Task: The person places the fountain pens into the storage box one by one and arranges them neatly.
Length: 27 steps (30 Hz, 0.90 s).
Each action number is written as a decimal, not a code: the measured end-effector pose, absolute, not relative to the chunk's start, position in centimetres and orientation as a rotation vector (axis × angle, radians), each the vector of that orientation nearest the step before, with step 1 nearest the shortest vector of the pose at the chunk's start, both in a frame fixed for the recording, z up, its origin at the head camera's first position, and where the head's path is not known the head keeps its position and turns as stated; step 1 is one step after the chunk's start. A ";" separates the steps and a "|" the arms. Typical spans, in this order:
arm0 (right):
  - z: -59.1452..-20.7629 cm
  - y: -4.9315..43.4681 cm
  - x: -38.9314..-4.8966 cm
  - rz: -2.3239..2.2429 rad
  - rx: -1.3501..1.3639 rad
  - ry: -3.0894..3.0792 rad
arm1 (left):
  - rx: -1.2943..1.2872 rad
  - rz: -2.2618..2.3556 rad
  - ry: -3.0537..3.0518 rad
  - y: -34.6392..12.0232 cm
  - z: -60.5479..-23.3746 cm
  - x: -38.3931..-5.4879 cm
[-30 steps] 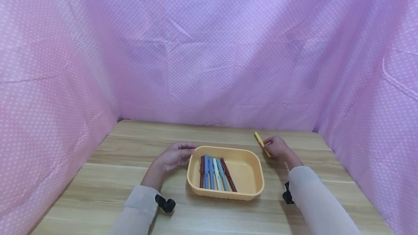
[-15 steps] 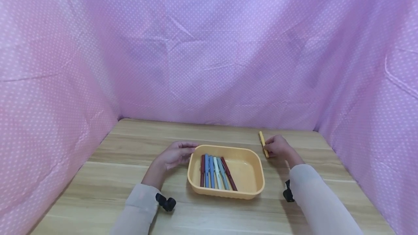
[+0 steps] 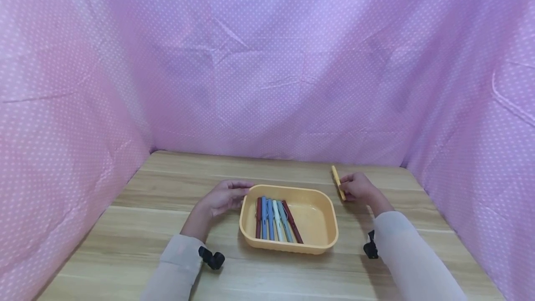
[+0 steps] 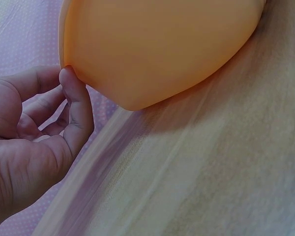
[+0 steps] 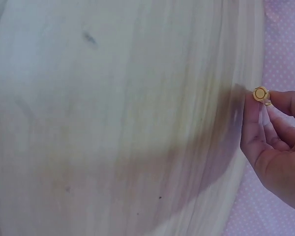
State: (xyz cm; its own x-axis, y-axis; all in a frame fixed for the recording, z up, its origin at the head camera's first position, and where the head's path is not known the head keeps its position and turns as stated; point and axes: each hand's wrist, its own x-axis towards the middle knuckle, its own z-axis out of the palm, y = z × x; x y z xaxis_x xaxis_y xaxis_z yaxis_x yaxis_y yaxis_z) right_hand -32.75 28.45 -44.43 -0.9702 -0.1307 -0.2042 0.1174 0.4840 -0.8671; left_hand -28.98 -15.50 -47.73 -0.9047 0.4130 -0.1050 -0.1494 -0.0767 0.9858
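Note:
A yellow plastic tray (image 3: 315, 226) sits on the table with several pens in it, side by side at its left: dark red, blue, pale green and grey-green. My left hand (image 3: 225, 199) pinches the tray's far left corner; in the left wrist view, thumb and fingertip meet on the tray's rim (image 4: 63, 34). Beyond the tray's right end, my right hand (image 3: 359, 187) holds a yellow pen (image 3: 336, 180) between thumb and fingers. Seen end-on in the right wrist view, that pen (image 5: 260, 94) is off the tray, near the tabletop.
The wood-grain table (image 3: 167, 226) reaches back to a pink dotted curtain (image 3: 267, 82), which also hangs along both sides. A small black wrist camera (image 3: 212, 259) sits on the left cuff, another black camera (image 3: 370, 246) on the right.
The yellow pen in my right hand has turned from a slant to more nearly upright in the head view and shifted slightly right. My left hand and the tray stay in place.

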 end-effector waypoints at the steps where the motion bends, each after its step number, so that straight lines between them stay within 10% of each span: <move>1: -44.4 28.4 -32.8 -1.488 -0.016 2.491 | 0.280 2.042 1.821 -15.5 -47.7 -29.0; 27: -42.2 28.3 -32.3 -1.502 -0.166 2.462 | 0.281 2.056 1.803 -15.4 -47.5 -28.8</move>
State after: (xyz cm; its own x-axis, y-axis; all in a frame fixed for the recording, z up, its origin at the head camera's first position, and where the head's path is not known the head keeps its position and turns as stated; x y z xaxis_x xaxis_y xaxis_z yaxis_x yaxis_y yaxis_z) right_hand -32.34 28.31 -42.22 -0.9617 -0.2264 -0.1544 0.0338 0.4611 -0.8867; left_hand -28.82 -15.37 -47.52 -0.9037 0.4153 -0.1039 -0.1571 -0.0961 0.9829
